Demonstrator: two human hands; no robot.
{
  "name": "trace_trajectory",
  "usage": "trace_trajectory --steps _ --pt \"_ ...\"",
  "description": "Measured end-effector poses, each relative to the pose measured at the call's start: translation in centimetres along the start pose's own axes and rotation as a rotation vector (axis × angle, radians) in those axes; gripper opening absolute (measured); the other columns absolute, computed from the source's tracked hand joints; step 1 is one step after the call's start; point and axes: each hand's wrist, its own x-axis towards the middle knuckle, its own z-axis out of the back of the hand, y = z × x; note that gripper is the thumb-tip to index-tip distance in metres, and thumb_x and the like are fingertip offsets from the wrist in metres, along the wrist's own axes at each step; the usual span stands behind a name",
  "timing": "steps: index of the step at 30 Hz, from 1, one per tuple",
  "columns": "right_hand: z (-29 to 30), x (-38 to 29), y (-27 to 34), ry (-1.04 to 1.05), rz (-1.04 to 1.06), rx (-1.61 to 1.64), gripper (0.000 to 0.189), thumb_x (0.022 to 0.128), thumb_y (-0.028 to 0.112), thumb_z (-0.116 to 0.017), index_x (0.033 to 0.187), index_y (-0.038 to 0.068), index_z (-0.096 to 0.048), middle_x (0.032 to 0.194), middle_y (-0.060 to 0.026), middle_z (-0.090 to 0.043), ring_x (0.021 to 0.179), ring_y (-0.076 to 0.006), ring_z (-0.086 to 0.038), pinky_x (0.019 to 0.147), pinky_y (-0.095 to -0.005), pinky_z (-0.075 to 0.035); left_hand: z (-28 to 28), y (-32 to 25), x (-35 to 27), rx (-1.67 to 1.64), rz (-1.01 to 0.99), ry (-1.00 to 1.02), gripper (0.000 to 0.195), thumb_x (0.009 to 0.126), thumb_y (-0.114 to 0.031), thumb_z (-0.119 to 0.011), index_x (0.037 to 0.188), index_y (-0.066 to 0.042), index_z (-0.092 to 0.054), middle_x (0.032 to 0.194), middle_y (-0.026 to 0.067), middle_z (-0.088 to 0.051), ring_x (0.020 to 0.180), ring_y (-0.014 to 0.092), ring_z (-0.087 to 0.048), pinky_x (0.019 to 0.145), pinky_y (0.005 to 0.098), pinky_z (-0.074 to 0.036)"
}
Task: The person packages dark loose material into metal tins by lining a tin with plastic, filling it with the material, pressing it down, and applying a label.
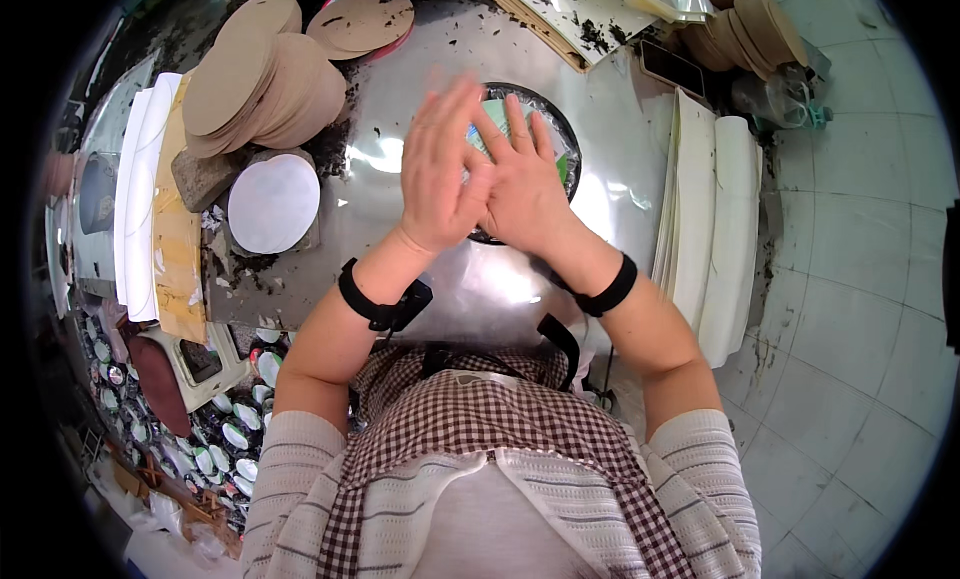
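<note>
A round, black-rimmed package (573, 140) in clear plastic lies on the shiny metal tabletop, with a printed green and white paper label (495, 113) on its top. My right hand (526, 185) is laid palm down over the label, fingers spread and holding nothing. Crossing against its thumb side is my left hand (442, 177), fingers extended and blurred, also without anything in it. Together the hands hide the left and middle of the package. To the left, a stack of white paper discs (274, 204) sits on a block.
Brown cardboard discs (232, 68) are piled at the far left beside a stone block (201, 180). On the right stand stacked paper sheets (694, 204), a phone (673, 68) and a plastic bottle (780, 98). Several wrapped packages (232, 436) heap below the table's left edge near a stool (210, 372).
</note>
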Motion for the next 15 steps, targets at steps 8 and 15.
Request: trace_trajectory --steps 8,15 --pt "0.2 -1.7 -2.7 -0.339 -0.51 1.161 0.041 0.1 0.006 -0.065 0.14 -0.001 -0.062 0.137 -0.0107 -0.067 0.125 -0.0209 -0.061 0.111 -0.0327 -0.045 1.2 -3.0 -1.8 0.372 0.025 0.163 0.073 0.084 -0.044 -0.078 0.152 -0.027 -0.059 0.164 0.0168 -0.045 0.149 0.041 -0.044 0.123 0.0558 -0.035" --pt "1.7 -1.4 3.5 -0.338 -0.143 0.812 0.045 0.087 -0.015 -0.05 0.124 -0.002 -0.072 0.144 -0.0178 -0.062 0.134 -0.0305 -0.059 0.116 -0.0413 -0.044 4.9 -4.2 -7.0 0.418 0.106 0.066 0.082 0.076 -0.042 -0.084 0.152 -0.024 -0.057 0.168 0.0207 -0.037 0.154 0.042 -0.036 0.126 0.0572 -0.029"
